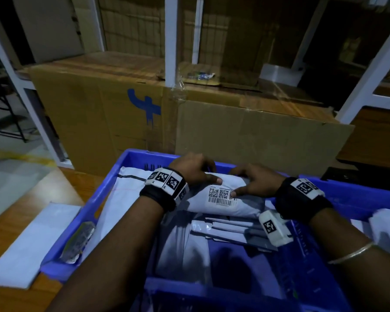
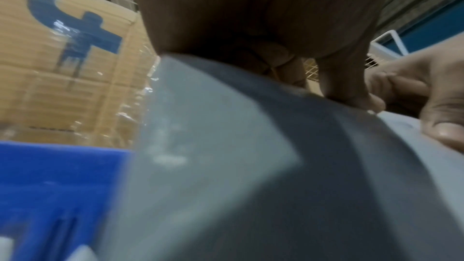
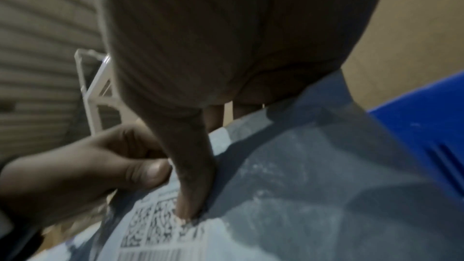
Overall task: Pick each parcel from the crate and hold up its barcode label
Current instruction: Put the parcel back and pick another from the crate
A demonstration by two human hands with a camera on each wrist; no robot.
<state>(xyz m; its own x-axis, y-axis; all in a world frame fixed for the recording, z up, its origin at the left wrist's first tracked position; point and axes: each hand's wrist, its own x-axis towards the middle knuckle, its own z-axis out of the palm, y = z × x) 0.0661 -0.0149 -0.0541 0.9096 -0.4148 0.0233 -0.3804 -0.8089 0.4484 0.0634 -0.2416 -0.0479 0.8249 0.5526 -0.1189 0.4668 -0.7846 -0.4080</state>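
- We are gripping one grey parcel (image 1: 221,199) with both hands at the far end of the blue crate (image 1: 81,224): left hand (image 1: 190,168) curling over its left end, right hand (image 1: 253,180) over its right.
- Its barcode label (image 1: 222,195) is facing up, the right thumb touching its edge.
- The parcel is sitting low over the crate, so we are judging the lift as only starting.
- More parcels (image 1: 185,248) are lying beneath, waiting.
- Pale packets are lying outside on the desk (image 1: 2,224), left and right; we are unable to tell whether those are finished.
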